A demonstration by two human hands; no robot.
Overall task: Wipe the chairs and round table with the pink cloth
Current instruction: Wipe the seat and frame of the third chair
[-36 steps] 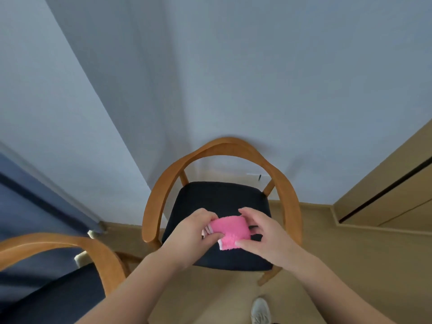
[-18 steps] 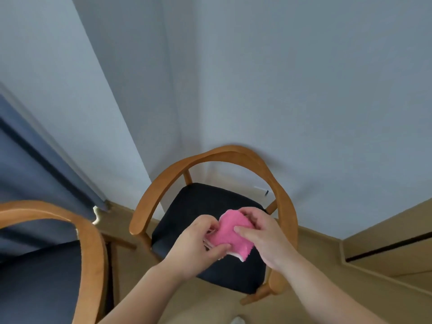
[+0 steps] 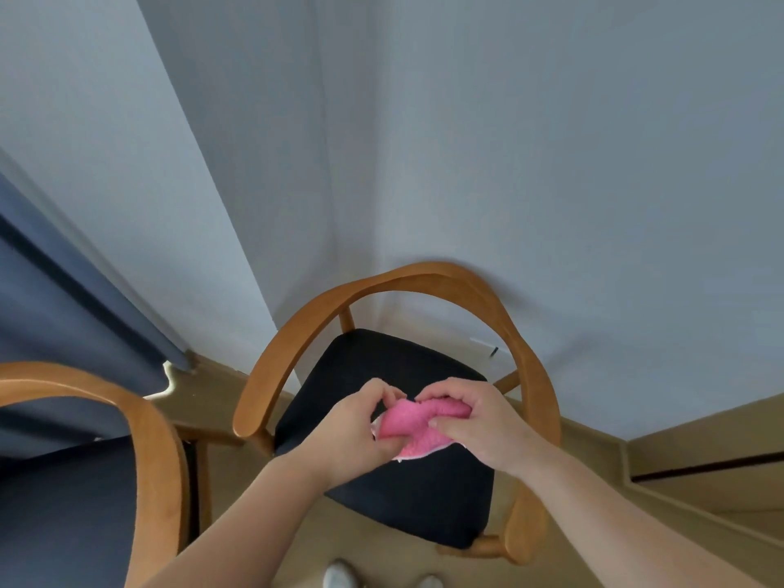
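Gripping the bunched pink cloth (image 3: 418, 426) left-to-right above the chair (image 3: 407, 375), both hands' (image 3: 352, 430) fingers (image 3: 454, 426) curl around it

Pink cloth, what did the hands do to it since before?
The pink cloth went from a flat folded pad to a scrunched bundle as the left hand and right hand drew together. Both hands kept hold of it above the chair.
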